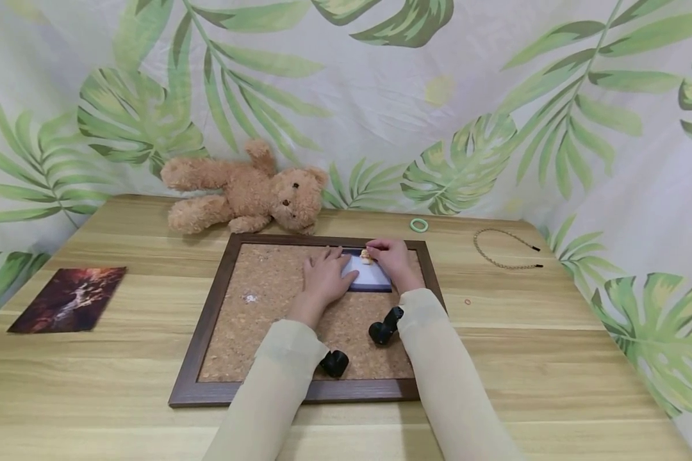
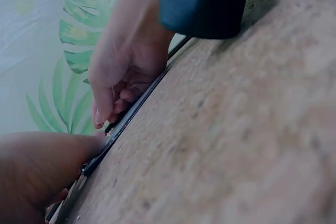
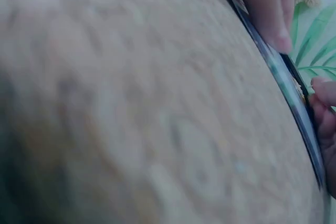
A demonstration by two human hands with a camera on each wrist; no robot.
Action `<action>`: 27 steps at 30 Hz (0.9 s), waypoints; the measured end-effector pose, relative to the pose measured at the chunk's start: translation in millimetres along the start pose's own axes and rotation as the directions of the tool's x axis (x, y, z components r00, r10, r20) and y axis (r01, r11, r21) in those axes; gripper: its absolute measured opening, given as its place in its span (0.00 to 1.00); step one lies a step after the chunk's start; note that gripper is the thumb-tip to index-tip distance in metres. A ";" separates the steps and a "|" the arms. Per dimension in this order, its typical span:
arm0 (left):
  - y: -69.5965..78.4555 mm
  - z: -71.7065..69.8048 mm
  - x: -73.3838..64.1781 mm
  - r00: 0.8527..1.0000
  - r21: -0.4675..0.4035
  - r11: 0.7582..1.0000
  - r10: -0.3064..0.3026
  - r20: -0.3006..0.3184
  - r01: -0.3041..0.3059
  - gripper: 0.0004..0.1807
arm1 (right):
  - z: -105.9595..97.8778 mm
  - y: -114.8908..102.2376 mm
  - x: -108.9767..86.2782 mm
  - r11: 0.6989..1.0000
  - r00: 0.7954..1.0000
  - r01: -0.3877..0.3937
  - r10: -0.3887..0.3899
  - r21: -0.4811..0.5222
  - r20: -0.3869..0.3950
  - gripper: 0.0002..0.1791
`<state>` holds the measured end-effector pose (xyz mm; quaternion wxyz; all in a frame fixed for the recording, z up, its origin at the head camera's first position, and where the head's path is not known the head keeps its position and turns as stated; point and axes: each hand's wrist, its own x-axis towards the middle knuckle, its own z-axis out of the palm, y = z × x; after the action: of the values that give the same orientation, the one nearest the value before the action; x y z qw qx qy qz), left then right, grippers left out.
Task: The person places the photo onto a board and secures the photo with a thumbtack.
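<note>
A dark-framed cork board (image 1: 277, 320) lies flat on the table, with a pale, dark-edged picture card (image 1: 370, 276) on its upper right part. My left hand (image 1: 325, 276) rests on the card's left side with fingers spread, the thumb (image 3: 268, 14) on its surface. At the card's upper edge my right hand (image 1: 398, 264) pinches a small yellow-and-white piece (image 1: 366, 257) between thumb and fingertips; its exact kind I cannot tell. From the left wrist, the card (image 2: 126, 121) appears edge-on against the cork, with the right hand's fingers curled just above it.
A brown teddy bear (image 1: 248, 192) lies behind the board. A dark reddish picture card (image 1: 72, 299) is at the left. To the right are a green ring (image 1: 419, 225), a chain-like headband (image 1: 490, 261) and a tiny orange ring (image 1: 468, 301). A whitish patch (image 1: 250, 298) marks the cork.
</note>
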<state>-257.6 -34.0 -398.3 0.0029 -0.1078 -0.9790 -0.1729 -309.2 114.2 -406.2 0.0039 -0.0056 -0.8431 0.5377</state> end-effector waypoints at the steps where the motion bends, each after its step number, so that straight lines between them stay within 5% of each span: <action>1: -0.1 -0.1 -0.2 1.000 0.010 1.000 0.004 0.010 -0.004 0.28 | 1.0 0.3 0.4 1.000 1.000 0.013 -0.013 -0.029 -0.008 0.08; 10: 0.4 -1.6 -1.6 0.997 0.029 0.999 0.022 0.069 -0.024 0.31 | 3.9 -6.0 -3.1 0.988 0.997 0.066 -0.071 -0.136 -0.026 0.07; 27: 0.1 -0.1 -3.1 0.995 0.019 0.999 0.025 0.097 -0.027 0.31 | 6.4 -5.3 -4.7 0.964 0.998 0.061 -0.066 -0.260 -0.011 0.06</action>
<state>-254.5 -34.5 -398.3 -0.0411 -0.1286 -0.9782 -0.1576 -304.7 106.1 -404.2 0.0287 0.0155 -0.9059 0.4222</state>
